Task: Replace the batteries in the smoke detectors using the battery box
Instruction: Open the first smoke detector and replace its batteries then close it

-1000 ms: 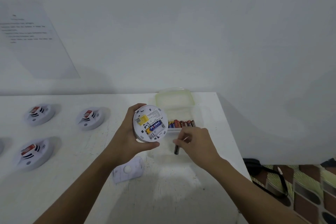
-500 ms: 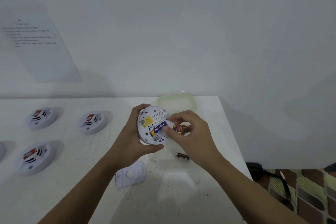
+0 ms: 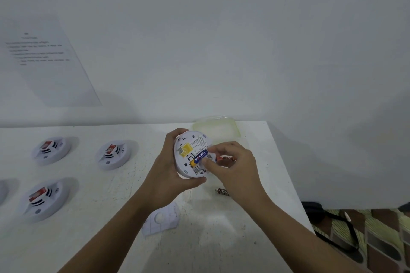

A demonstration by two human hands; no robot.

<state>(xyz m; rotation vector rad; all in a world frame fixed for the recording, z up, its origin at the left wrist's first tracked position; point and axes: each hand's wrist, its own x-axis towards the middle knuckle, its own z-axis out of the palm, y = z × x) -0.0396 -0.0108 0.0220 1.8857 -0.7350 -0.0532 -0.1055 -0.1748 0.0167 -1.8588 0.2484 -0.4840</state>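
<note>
Fingers [image 3: 209, 163] of right hand [image 3: 233, 168] pinch blue battery [image 3: 200, 155] in smoke detector [image 3: 193, 139].

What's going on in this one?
A person is mid battery swap. The left hand holds a smoke detector with its back toward the camera, while the right hand pinches the blue-and-yellow battery in its compartment. A loose battery lies on the table near a detached cover plate. The open battery box sits behind the hands. Other detectors lie at the left.
</note>
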